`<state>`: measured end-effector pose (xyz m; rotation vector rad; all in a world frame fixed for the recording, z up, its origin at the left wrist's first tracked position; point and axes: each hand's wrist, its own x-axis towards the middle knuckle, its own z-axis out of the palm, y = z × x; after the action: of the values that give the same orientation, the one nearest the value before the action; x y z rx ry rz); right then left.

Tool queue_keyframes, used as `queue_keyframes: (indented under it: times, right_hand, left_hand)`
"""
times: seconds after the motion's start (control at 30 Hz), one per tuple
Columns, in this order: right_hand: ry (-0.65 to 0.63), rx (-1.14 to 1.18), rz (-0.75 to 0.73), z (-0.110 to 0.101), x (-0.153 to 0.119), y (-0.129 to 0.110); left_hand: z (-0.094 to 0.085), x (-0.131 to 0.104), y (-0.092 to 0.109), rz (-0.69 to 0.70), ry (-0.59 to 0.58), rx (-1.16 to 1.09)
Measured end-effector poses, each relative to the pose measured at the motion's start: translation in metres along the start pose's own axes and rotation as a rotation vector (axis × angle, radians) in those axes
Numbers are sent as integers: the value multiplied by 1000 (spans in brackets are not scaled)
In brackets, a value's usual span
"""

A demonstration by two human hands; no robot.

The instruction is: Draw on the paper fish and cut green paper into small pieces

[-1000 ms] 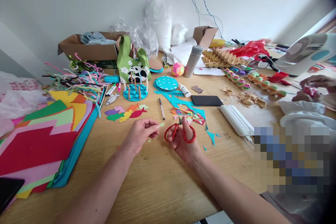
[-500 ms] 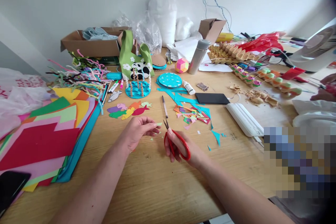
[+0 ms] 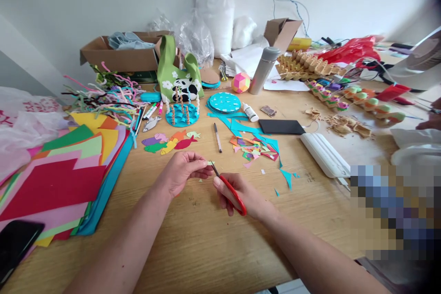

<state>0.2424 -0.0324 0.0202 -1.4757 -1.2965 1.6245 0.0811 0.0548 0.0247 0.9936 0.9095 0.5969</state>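
A small piece of light green paper (image 3: 211,163) is pinched in the fingertips of my left hand (image 3: 184,171). My right hand (image 3: 237,193) grips red-handled scissors (image 3: 235,196), their blade tips touching or nearly touching the paper's edge. The blades look almost closed. Behind my left hand lie several colored paper fish (image 3: 168,143), in purple, green, yellow, orange, red and pale green. A pen (image 3: 217,138) lies beyond the scissors. Colored paper scraps (image 3: 255,148) and blue offcuts (image 3: 285,179) are spread to the right of it.
At left are stacked colored sheets (image 3: 51,188) and a phone (image 3: 20,243). Farther back stand a green panda bag (image 3: 181,73), blue discs (image 3: 223,102), a glue bottle (image 3: 250,112) and a grey flask (image 3: 263,71). A white power strip (image 3: 324,155) lies right. Another person's hand (image 3: 432,117) shows at the right edge.
The scissors have moved left and turned, from upright and apart to the edge of the green paper, and their blades have drawn together. My left hand has barely moved.
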Motion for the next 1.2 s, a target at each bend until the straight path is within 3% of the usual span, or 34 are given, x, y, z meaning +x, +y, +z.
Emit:
queue_keyframes:
  times: [1.2]
  right_hand:
    - [23,-20,50,1,6,9]
  left_hand:
    - [-8,4,-8,-43,-43,-13]
